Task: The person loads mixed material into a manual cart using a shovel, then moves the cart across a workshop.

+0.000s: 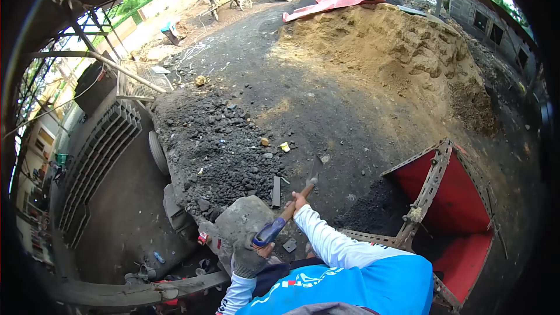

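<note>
Gripping a shovel (pixel 274 228) with both hands, the person stands at the bottom edge of the view. The left hand (pixel 249 258), gloved, has its fingers closed round the blue end of the handle. The right hand (pixel 299 200) is wrapped round the bare wooden shaft further up. The shovel points toward 1 o'clock, and its blade is raised over dark ground; seen nearly edge-on, it does not show whether it carries a load.

Just at 11 o'clock of the hands lies a grey boulder (pixel 245 219). At 3 o'clock stands a red hopper (pixel 429 189) framed in angle iron, with a heap of black grit (pixel 376 207) already at its mouth. So some material seems to have gone across.

Further out at 11 o'clock a broad pile of dark rubble (pixel 219 146) covers the ground, and much of it remains there. Stacked concrete blocks (pixel 99 151) line the 9 o'clock side. Beyond, at 1 o'clock, rises a large sand heap (pixel 396 58), with a red tarp (pixel 332 0) draped at its far edge.
</note>
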Motion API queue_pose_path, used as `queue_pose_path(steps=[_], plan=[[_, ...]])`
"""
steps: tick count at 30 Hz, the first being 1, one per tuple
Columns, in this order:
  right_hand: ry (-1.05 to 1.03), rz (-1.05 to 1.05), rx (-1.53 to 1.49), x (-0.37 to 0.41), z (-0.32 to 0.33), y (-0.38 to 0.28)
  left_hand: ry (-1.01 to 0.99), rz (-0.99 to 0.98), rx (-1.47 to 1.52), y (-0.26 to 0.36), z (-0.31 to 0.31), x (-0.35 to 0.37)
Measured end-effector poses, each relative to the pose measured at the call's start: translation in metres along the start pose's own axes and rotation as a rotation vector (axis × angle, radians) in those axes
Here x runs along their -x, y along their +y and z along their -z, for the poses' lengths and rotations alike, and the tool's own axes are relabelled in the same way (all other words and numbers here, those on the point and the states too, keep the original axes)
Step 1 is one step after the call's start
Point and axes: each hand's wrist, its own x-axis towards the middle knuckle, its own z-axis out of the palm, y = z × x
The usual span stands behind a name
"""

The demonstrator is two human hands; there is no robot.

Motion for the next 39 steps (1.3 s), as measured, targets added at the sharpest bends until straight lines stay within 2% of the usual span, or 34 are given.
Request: queue_pose_path(steps=[1,2,3,5,6,9,10,13,14,16,18,19,23,25,26,28,29,31,32,33,35,36,38,39], plan=[[-0.076,-0.013,-0.003,0.0,-0.001,-0.006,0.009,-0.014,-0.009,0.019,-0.001,0.012],[-0.164,-0.03,-0.042,0.007,-0.005,-0.012,0.05,0.062,0.094,0.04,0.001,0.024],[-0.238,-0.04,-0.053,0.012,-0.013,-0.02,0.11,-0.004,0.096,0.037,0.001,0.035],[-0.346,0.083,-0.011,0.075,-0.041,-0.042,0.23,-0.138,0.103,0.02,0.001,0.066],[-0.365,0.141,0.045,0.094,-0.052,-0.049,0.242,-0.099,0.039,0.018,0.004,0.083],[-0.49,0.374,0.18,0.165,-0.067,-0.07,0.338,-0.478,0.019,-0.001,-0.001,0.115],[-0.516,0.483,0.185,0.201,-0.069,-0.078,0.321,-0.389,-0.048,-0.013,-0.011,0.138],[-0.57,0.722,0.32,0.268,-0.045,-0.096,0.199,-0.331,-0.248,-0.011,-0.029,0.181],[-0.582,0.805,0.334,0.286,-0.032,-0.099,0.149,-0.278,-0.196,-0.023,-0.036,0.202],[-0.579,0.958,0.393,0.329,0.001,-0.106,0.047,-0.197,-0.084,-0.043,-0.052,0.234],[-0.526,1.118,0.498,0.357,0.04,-0.115,-0.067,-0.08,0.104,-0.033,-0.059,0.265],[-0.49,1.218,0.552,0.366,0.059,-0.119,-0.127,-0.02,0.193,-0.024,-0.06,0.278],[-0.261,1.367,0.758,0.444,0.142,-0.115,-0.28,0.007,0.526,0.045,-0.058,0.297],[-0.208,1.368,0.827,0.467,0.185,-0.114,-0.325,-0.164,0.54,0.09,-0.061,0.29],[-0.209,1.45,0.817,0.458,0.211,-0.117,-0.339,-0.235,0.516,0.114,-0.065,0.287],[-0.139,1.626,1.003,0.496,0.251,-0.111,-0.383,-0.343,0.534,0.159,-0.08,0.28],[-0.161,1.626,0.958,0.502,0.271,-0.105,-0.416,-0.375,0.575,0.179,-0.093,0.278],[-0.201,1.549,1.025,0.533,0.315,-0.095,-0.323,-0.523,0.765,0.222,-0.129,0.278],[-0.232,1.58,1.015,0.539,0.339,-0.089,-0.371,-0.524,0.87,0.239,-0.146,0.273],[-0.207,1.771,1.11,0.54,0.365,-0.086,-0.41,-0.521,0.976,0.256,-0.162,0.273],[-0.128,1.603,1.149,0.574,0.417,-0.069,-0.466,-0.126,1.126,0.307,-0.185,0.309],[-0.068,1.632,1.184,0.585,0.448,-0.071,-0.505,-0.177,1.118,0.293,-0.216,0.311],[0.036,1.698,1.267,0.613,0.511,-0.084,-0.433,-0.34,1.094,0.309,-0.272,0.353],[0.068,1.665,1.271,0.64,0.546,-0.093,-0.498,-0.224,1.181,0.322,-0.295,0.377]])
